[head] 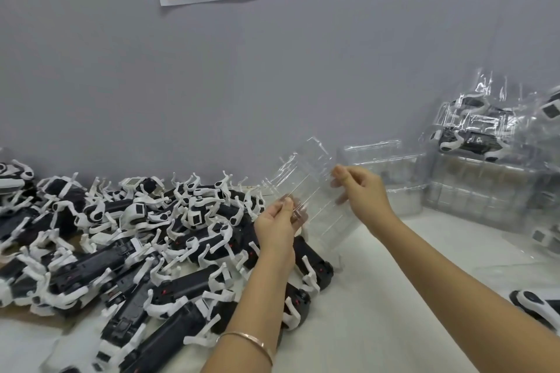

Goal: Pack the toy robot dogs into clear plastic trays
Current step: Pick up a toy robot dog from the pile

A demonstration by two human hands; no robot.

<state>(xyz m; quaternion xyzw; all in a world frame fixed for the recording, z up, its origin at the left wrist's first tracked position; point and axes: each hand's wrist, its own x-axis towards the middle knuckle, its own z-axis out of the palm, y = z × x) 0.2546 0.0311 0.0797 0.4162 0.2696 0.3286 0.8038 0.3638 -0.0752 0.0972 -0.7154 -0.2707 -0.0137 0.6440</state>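
While 2 hands (274,228) (362,192) pinch 1 tray (313,188), stacked trays (488,91) hold dogs (468,144).

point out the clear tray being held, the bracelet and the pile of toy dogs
clear tray (315,188): head view, its ribbed middle between the hands
bracelet (248,334): head view, band across the wrist
pile of toy dogs (145,245): head view, middle of the heap

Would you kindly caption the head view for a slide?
The left hand and right hand hold an empty clear plastic tray between a heap of black-and-white toy robot dogs and stacked clear trays.
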